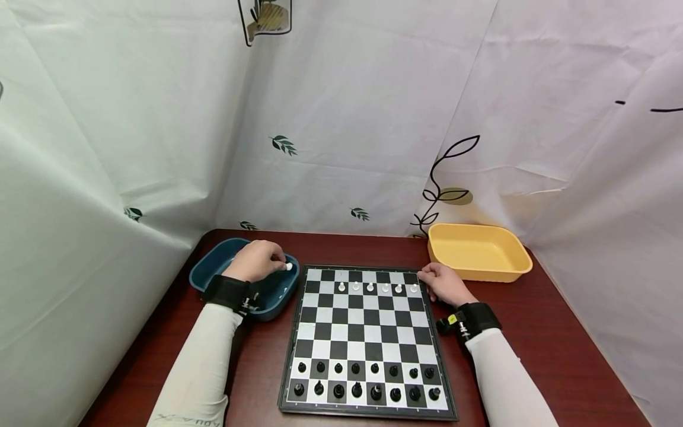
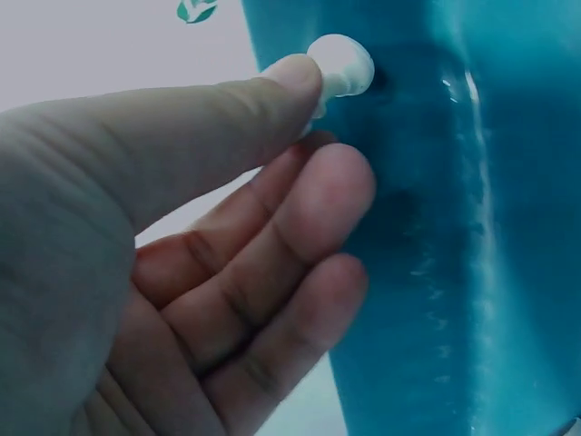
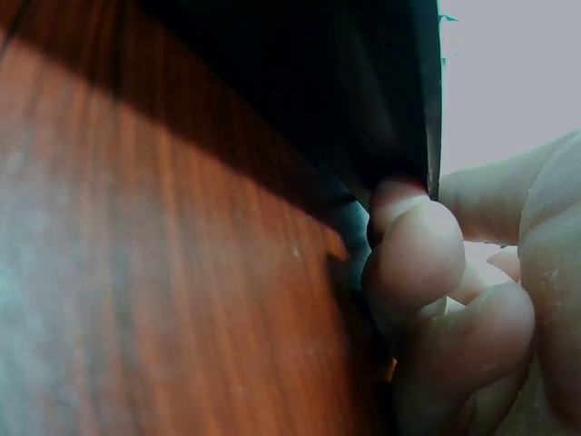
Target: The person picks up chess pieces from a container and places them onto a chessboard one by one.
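My left hand [image 1: 280, 263] hovers over a dark blue tray [image 1: 210, 264] at the table's back left and pinches a small white chess piece [image 1: 289, 266]. In the left wrist view the thumb and a finger of the left hand [image 2: 313, 113] hold the white piece [image 2: 343, 64] in front of the blue tray's wall [image 2: 454, 236]. My right hand [image 1: 428, 276] sits at the far right corner of the chessboard [image 1: 368, 332]. Its curled fingers [image 3: 413, 245] grip the chessboard's dark edge [image 3: 363, 100].
Several white pawns [image 1: 370, 287] stand in a row near the board's far side. Black pieces [image 1: 357, 379] fill the two nearest rows. A yellow tray [image 1: 480, 252] stands at the back right on the red-brown table [image 1: 544, 350]. White curtains close in three sides.
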Motion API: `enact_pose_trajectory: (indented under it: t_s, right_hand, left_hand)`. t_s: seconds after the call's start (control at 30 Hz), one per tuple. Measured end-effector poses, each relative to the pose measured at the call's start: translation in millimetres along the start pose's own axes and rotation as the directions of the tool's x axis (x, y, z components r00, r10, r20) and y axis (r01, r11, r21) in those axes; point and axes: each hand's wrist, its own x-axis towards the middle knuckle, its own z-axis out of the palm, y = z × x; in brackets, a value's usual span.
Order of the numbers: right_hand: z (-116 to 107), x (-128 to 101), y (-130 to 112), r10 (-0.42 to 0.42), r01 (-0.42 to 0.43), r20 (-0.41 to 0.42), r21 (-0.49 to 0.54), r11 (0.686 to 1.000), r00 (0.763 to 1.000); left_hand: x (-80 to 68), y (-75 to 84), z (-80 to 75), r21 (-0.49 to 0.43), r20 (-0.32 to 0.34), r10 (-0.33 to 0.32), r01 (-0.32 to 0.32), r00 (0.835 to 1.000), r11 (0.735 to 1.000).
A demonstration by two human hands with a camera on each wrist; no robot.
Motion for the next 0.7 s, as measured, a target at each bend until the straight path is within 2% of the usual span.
enact_pose_trajectory:
  t_s: [0.3, 0.7]
  right_hand:
    - [-0.3, 0.2, -0.4, -0.004, 0.004, 0.004, -0.003, 1.000, 1.000]
    - [0.2, 0.0, -0.9, -0.003, 0.003, -0.001, -0.002, 1.000, 1.000]
  left_hand:
    - [-1.8, 5.4, -6.5, -0.020, -0.112, 0.077, -0.080, 0.991, 0.997]
    - [-0.9, 21.0, -8.5, -0.039, -0.198, 0.114, -0.124, 0.974, 0.992]
